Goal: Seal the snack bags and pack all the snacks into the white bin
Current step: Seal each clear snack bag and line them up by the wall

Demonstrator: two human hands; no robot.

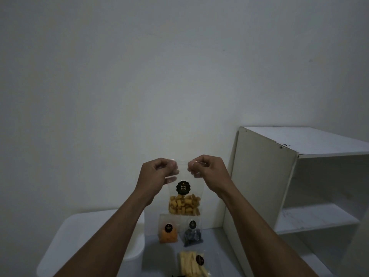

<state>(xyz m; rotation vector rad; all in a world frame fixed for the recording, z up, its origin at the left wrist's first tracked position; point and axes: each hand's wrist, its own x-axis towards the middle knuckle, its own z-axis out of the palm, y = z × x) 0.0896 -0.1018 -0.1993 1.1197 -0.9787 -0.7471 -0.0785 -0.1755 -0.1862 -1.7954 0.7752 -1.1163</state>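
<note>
Above three snack bags (one white bin beside), left hand and right hand pinch a fourth bag.

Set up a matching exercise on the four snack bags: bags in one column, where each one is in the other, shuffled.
1. yellow snack bag
2. orange snack bag
3. dark snack bag
4. pale stick bag

A. lying flat, nearest the camera
B. standing nearer the white bin
C. held up by left hand and right hand
D. standing nearer the shelf unit

Pairs: 1-C, 2-B, 3-D, 4-A
</note>
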